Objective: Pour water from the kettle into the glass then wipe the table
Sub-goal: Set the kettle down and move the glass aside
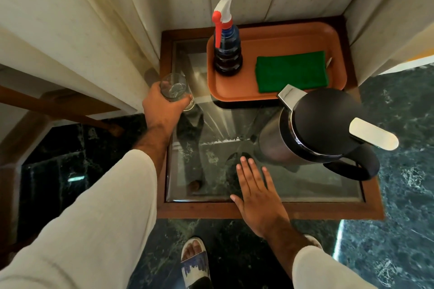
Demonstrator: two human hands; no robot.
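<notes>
A clear drinking glass point(175, 88) stands at the left side of the glass-topped table point(270, 210), and my left hand point(162, 110) is wrapped around it. A steel kettle point(314, 129) with a black lid and black handle stands on the table's right side, spout pointing away from me. My right hand point(256, 197) lies flat and open over the table's near edge, left of the kettle and not touching it. A folded green cloth point(291, 73) lies on an orange tray point(234, 94) at the back.
A spray bottle point(226, 42) with blue liquid and a red trigger stands on the tray's left part. Cream curtains hang behind and on both sides of the table. Dark green marble floor surrounds it; my sandalled foot point(195, 263) is just in front.
</notes>
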